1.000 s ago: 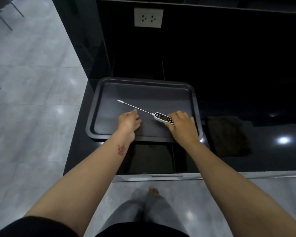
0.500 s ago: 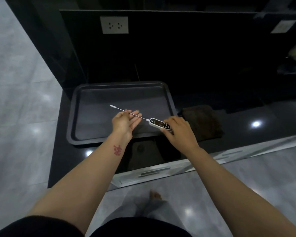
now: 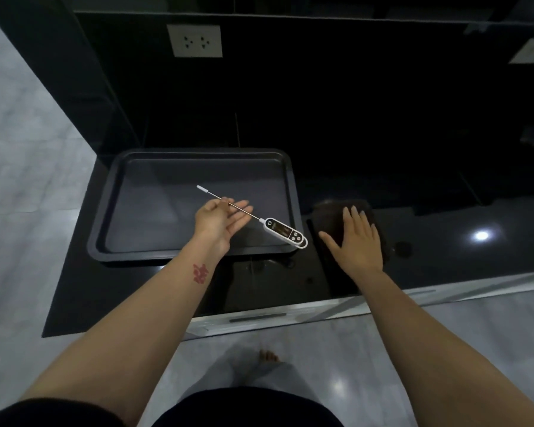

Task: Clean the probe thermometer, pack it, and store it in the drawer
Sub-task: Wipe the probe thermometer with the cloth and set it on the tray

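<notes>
Left hand (image 3: 221, 218) lifts the probe thermometer (image 3: 285, 232) above the tray (image 3: 105, 211); right hand (image 3: 356, 238) lies flat on the dark cloth (image 3: 329, 217).

No brand or legible writing shows: the thermometer's white body at frame centre carries a dark display and round buttons too small to read, and a red mark on the left forearm is unreadable. The left hand pinches the thin metal stem between thumb and half-curled fingers, the capped tip pointing to the upper left. The right hand is spread, palm down, covering much of the cloth, whose edges melt into the black counter (image 3: 444, 241). The tray's floor is bare. A white wall socket (image 3: 195, 41) sits top centre; a drawer front (image 3: 259, 317) runs along the counter's lower edge.
</notes>
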Demonstrator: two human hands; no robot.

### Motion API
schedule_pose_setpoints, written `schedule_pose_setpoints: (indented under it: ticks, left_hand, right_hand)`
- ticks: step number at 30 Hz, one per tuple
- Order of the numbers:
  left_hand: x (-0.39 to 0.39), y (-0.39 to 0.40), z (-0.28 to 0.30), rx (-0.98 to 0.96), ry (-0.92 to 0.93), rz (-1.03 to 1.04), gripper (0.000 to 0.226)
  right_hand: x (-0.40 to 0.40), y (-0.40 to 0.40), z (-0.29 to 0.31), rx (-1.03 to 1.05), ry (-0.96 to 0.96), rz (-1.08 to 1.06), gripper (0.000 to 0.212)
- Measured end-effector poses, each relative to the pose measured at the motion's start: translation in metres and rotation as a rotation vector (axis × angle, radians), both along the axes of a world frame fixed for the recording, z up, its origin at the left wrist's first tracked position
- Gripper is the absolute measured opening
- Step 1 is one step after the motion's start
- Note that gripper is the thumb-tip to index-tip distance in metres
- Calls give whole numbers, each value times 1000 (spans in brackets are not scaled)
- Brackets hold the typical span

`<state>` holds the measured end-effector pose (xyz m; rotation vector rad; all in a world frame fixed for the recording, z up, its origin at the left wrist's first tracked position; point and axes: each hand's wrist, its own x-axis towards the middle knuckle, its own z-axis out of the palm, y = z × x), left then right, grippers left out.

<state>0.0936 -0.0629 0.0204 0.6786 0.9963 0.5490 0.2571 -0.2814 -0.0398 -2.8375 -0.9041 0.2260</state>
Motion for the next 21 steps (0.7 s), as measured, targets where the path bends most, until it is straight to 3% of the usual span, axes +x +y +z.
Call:
schedule_pose_setpoints:
  ticks: [3, 7, 13, 17, 21]
  left_hand:
    - [6, 0, -1, 14, 4, 0, 24]
    - [16, 2, -1, 25, 17, 15, 25]
    - [26, 8, 0, 34, 35, 35, 24]
    - [26, 20, 6, 56, 22, 56, 23]
    - [25, 33, 19, 68, -10, 73, 24]
  right_hand:
    - [6, 4, -11, -39, -13, 10, 86]
    - [11, 13, -17, 55, -83, 2, 62]
    - [20, 27, -18, 406, -35, -169, 42]
    - [26, 45, 24, 647, 88, -383, 33]
    - [18, 63, 69, 825, 182, -291, 30]
